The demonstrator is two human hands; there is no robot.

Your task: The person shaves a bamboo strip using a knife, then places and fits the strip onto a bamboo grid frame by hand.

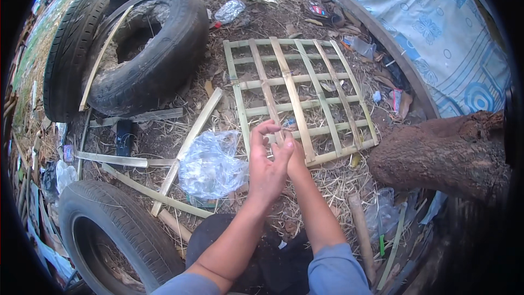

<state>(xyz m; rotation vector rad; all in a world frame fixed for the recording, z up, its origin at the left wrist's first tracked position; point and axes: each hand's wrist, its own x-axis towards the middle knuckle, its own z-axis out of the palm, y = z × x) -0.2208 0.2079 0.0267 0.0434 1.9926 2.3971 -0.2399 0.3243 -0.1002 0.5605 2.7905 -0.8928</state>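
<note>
My hands meet in front of me over the near edge of a bamboo lattice point(287, 84), which lies on the ground with its strips crossing in open squares. My left hand point(266, 172) has bent fingers, and its thumb presses against the fingers of my right hand point(297, 159). Most of the right fingers are hidden behind the left hand. Whether a small piece sits between the fingertips is too hard to see. Just left of my hands lies a crumpled clear plastic bag point(210, 166).
Old tyres lie at left: a large tyre point(180, 49), an upright one point(68, 57) and a near one point(125, 224). Bamboo strips point(188, 145) cross the littered ground. A thick trunk point(442, 153) juts in at right, below a blue patterned sheet point(431, 27). A stick point(360, 235) lies near my right forearm.
</note>
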